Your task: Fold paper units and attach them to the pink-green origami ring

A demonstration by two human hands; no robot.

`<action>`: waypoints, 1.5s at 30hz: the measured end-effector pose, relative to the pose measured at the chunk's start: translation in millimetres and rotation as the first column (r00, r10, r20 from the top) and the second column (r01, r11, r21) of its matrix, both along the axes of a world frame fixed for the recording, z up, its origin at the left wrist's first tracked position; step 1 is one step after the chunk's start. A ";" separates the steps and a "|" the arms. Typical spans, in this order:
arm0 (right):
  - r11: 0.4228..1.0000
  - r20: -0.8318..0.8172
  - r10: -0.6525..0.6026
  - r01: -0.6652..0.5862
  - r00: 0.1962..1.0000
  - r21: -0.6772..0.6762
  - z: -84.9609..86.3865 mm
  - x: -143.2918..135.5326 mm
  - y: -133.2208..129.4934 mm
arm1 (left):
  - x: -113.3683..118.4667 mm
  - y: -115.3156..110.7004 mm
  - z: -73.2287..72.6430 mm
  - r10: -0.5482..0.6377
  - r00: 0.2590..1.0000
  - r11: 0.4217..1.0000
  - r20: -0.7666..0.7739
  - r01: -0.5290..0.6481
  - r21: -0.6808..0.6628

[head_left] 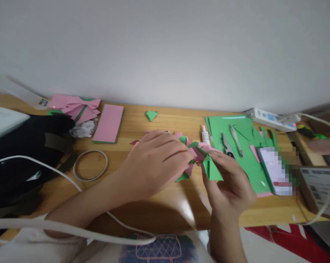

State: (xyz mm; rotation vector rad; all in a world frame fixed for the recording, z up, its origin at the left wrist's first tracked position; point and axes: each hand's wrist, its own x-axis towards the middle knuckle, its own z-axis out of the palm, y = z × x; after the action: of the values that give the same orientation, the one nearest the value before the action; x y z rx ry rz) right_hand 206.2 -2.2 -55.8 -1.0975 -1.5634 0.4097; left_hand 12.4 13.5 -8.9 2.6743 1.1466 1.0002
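Observation:
A folded paper piece in pink and green (183,140) is between my two hands, above the wooden table. My left hand (156,160) lies over its left part, with fingers closed around it and covering much of it. From the right, my right hand (227,179) pinches the other end, where a green folded flap (212,170) sticks out between thumb and fingers. Behind them, near the wall, a small green folded piece (151,115) lies on the table.
Left: a pink paper stack (108,123), a pink paper bow (82,107), a tape ring (90,166), a white cable. Right: a glue bottle (205,136), green sheets (247,171) with scissors and a cutter, a phone (274,170), a power strip (271,118).

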 end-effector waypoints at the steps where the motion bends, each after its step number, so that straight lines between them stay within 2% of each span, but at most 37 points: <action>1: 1.000 -0.001 -0.008 0.008 1.000 -0.001 0.2 -0.1 -0.2 | -0.1 -0.1 0.3 -0.002 1.000 1.000 -0.008 0.002 -0.005; 9: 0.989 -0.030 -0.048 0.051 0.998 0.139 2.5 -2.5 4.5 | 0.1 -2.4 4.7 -0.020 0.999 1.000 -0.040 0.020 0.001; 11: 0.987 -0.044 -0.099 0.104 0.994 0.123 -0.2 -2.6 3.3 | 0.8 -2.5 5.0 -0.018 0.999 1.000 -0.041 0.018 0.005; 15: 0.975 -0.084 -0.219 0.220 0.972 -0.002 -7.4 -1.0 -2.7 | 1.6 -3.3 5.3 0.001 0.993 1.000 -0.118 0.001 0.022; 18: 0.967 -0.044 -0.254 0.252 0.966 -0.034 -9.4 1.0 -4.8 | 1.1 -4.5 5.2 -0.010 0.991 0.999 -0.131 0.014 0.036; 23: 0.980 -0.061 -0.196 0.198 0.979 0.018 -4.5 0.2 -0.5 | 1.3 -5.5 3.9 -0.016 0.996 0.998 -0.090 0.021 0.052; 30: 0.999 -0.026 0.002 -0.001 1.000 0.048 1.5 0.6 0.1 | 1.9 -5.0 1.4 -0.020 1.000 0.999 -0.010 0.021 0.044; 45: 0.993 0.026 0.099 -0.100 0.995 0.067 2.1 6.3 -2.2 | 1.4 -2.4 -2.5 -0.033 0.999 0.999 0.016 0.033 0.038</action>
State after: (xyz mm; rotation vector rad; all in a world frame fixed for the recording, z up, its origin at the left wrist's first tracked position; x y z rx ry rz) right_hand 212.6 -4.4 -53.7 -0.9781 -1.6448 0.4094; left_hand 13.8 11.1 -11.4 2.6992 1.0878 1.0472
